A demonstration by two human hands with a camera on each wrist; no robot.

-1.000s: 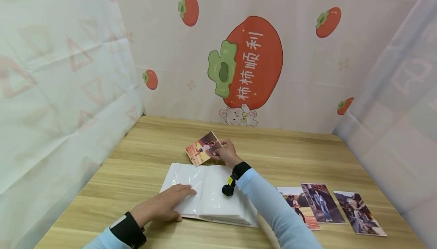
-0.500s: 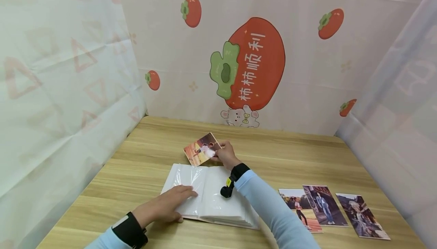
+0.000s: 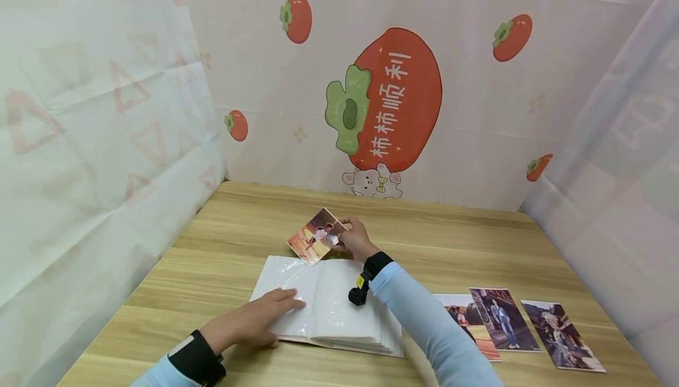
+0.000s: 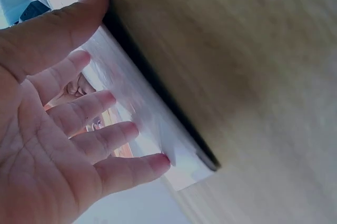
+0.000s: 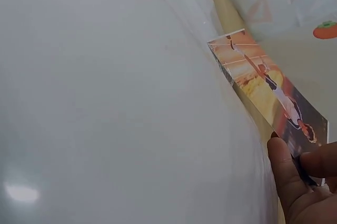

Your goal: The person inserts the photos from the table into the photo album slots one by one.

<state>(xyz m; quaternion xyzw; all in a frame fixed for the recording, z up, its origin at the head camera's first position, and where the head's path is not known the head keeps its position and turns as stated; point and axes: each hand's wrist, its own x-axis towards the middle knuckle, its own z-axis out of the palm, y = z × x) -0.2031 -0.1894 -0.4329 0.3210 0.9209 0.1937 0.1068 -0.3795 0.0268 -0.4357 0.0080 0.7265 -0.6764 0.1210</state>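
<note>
A photo album (image 3: 339,316) lies spread on the table, showing white pages with clear plastic sleeves. On its left page rests my left hand (image 3: 260,316); the left wrist view shows its fingers (image 4: 121,174) straight and spread, the thumb by the album's edge. Beyond the album's top edge my right hand (image 3: 356,240) pinches a photo (image 3: 316,237) by its right end. The photo is tilted, its lower corner at the top of the left page. In the right wrist view the thumb and a finger hold the end of the photo (image 5: 274,89).
To the right of the album lie three more photos: one partly behind the right sleeve (image 3: 467,322), an overlapping one (image 3: 504,319) and a separate one (image 3: 562,335). Printed cloth (image 3: 276,80) hangs at the back and both sides of the wooden table (image 3: 212,245).
The photo in my right hand has come slightly nearer the album, its lower corner now over the page's top edge. My left hand has stayed nearly still on the page.
</note>
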